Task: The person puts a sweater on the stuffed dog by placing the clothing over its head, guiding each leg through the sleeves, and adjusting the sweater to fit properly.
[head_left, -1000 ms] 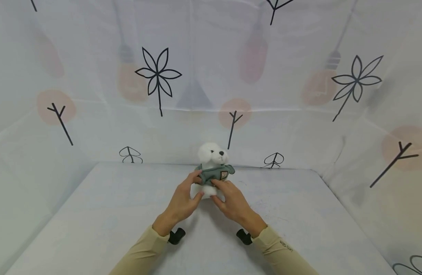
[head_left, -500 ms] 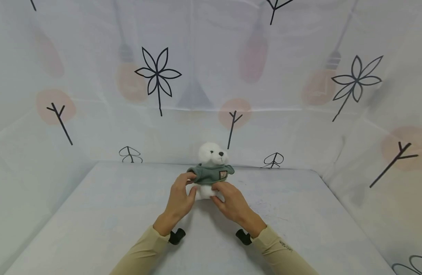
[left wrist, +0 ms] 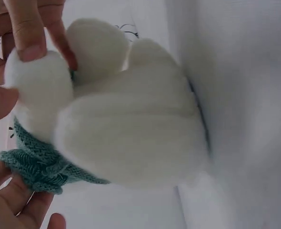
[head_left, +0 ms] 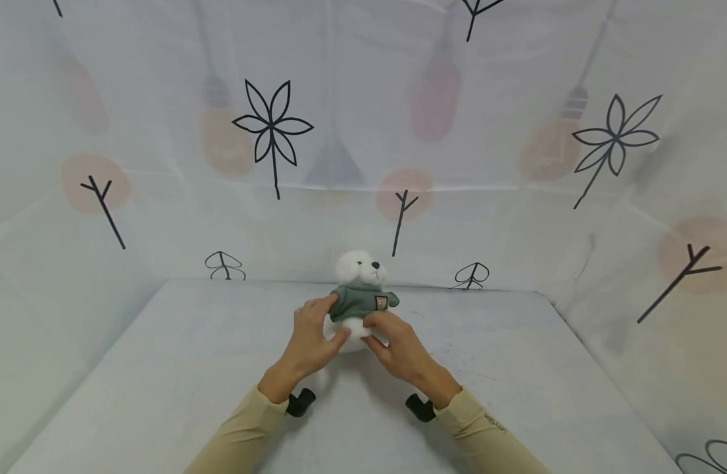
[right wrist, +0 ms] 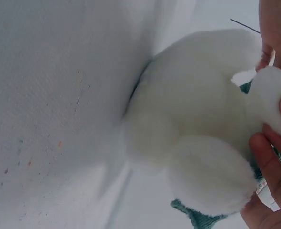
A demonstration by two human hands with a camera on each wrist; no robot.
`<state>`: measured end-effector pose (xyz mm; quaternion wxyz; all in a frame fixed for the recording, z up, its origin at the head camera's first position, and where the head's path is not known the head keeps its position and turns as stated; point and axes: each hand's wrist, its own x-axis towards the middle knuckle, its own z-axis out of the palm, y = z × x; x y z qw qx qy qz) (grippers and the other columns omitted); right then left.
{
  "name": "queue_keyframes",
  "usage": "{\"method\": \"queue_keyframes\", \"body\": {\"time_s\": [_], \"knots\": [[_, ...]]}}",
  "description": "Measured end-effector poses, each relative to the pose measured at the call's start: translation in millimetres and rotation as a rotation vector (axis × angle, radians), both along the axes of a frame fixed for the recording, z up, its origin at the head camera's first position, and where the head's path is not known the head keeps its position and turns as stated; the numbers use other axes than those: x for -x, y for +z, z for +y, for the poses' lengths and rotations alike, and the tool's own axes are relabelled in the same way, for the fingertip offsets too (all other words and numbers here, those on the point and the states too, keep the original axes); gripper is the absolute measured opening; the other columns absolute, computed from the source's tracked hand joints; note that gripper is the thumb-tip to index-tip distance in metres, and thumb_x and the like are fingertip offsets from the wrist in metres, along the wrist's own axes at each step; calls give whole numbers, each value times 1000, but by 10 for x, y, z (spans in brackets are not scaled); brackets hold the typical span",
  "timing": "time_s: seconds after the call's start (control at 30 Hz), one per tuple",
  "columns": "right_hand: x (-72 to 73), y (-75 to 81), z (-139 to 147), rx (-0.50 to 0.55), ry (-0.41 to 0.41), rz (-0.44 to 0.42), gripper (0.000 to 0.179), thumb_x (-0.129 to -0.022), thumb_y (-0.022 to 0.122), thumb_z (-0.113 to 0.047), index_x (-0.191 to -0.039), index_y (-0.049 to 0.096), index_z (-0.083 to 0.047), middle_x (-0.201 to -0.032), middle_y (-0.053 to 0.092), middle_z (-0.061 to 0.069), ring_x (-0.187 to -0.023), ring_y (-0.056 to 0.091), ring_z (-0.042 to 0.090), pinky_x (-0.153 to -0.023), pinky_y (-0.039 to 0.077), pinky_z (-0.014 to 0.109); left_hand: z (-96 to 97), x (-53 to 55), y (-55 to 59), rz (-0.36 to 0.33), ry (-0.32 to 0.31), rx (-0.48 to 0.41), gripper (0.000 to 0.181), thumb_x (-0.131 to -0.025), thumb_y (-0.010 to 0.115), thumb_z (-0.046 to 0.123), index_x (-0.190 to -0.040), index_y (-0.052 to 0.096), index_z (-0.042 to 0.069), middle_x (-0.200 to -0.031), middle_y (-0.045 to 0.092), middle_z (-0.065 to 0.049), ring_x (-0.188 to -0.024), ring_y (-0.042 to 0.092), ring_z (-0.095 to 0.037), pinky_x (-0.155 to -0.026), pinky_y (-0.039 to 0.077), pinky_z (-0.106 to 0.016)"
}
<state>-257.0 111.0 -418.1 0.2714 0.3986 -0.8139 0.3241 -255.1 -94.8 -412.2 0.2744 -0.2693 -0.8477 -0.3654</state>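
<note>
A white plush dog [head_left: 360, 268] in a green knitted sweater [head_left: 357, 303] sits upright on the table near its back edge. My left hand [head_left: 306, 332] holds the dog's left side in the head view, fingers at the sweater [left wrist: 33, 169] and thumb against a round white limb. My right hand [head_left: 401, 345] pinches that limb [left wrist: 38, 90] between thumb and fingers. In the right wrist view the same limb [right wrist: 271, 100] sits between both hands, and the dog's white underside [right wrist: 193, 90] faces the camera. The dog's back is hidden.
The white table [head_left: 505, 355] meets a pale patterned curtain [head_left: 333, 131] behind the dog, with more curtain on both sides. Black wrist devices [head_left: 300, 403] hang under both sleeves. Small coloured specks [right wrist: 30, 163] mark the tabletop.
My left fingers first drew the sweater's side outward to the left, then moved back in, the thumb now at the limb. The dog has shifted slightly left and down. My right hand stays put.
</note>
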Motion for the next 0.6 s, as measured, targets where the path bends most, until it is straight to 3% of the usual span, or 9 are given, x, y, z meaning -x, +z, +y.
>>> {"method": "queue_keyframes", "body": {"time_s": [0.3, 0.47, 0.6], "knots": [[-35, 12, -56, 44, 53, -69, 26, -85, 69, -2, -109, 58, -7, -106, 62, 3, -101, 61, 17, -84, 51, 32, 43, -123, 178, -24, -70, 78, 66, -74, 82, 12, -129, 49, -4, -120, 59, -16, -105, 56, -28, -88, 46, -46], [-42, 25, -59, 73, 78, -125, 28, -87, 69, -5, -111, 57, -10, -107, 63, 1, -101, 62, 14, -85, 51, 29, 51, -168, 245, -51, -90, 100, 66, -75, 80, 5, -131, 47, -5, -122, 58, -19, -108, 55, -30, -88, 47, -43], [-34, 15, -61, 119, 88, -105, 29, -86, 70, -5, -111, 57, -10, -105, 64, 2, -98, 63, 15, -83, 52, 31, 59, -190, 266, -61, -123, 92, 59, -78, 76, 0, -131, 49, -2, -123, 57, -16, -110, 54, -27, -89, 48, -41]]}}
